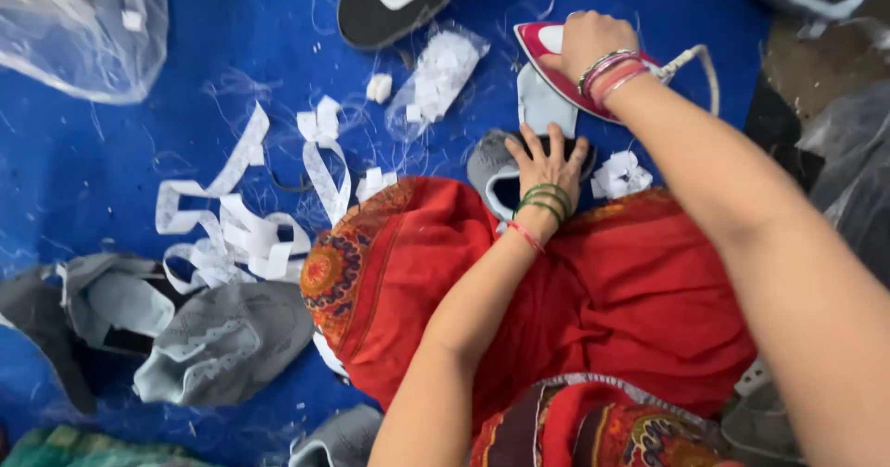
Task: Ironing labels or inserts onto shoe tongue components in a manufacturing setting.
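1. R hand [593, 45] is wrapped tight round the handle of a red-and-white iron [556, 73], up at about 1 o'clock in the view. Iron's cord [700, 59] loops off toward 3 o'clock.
2. L hand [549, 163] lies flat, fingers spread, not gripping anything, pressing down on a grey shoe upper [496, 175] just past the person's knee.
3. A grey tongue-like piece [542, 101] sticks up from that upper toward 12 o'clock, running under the iron's sole. Can't tell if the sole is touching it or just above.
4. Key relation: the workpiece's long axis runs roughly 6-to-12, L hand at the 6 end, iron at the 12 end. Iron's long axis slants approx 10-to-4, nose at 10. L hand is nearer the upper's body; R hand nearer the tip.
5. Red patterned cloth [593, 282] covers the lap, w/ both forearms crossing over it.
6. Round about on the blue floor mat [111, 161]: white paper strips [232, 226] at 9 o'clock, more grey uppers [227, 342] at 8, a clear bag of white bits [440, 73] at 11, a dark shoe sole [380, 13] at 12, a small white paper wad [619, 175] just R of the L hand.
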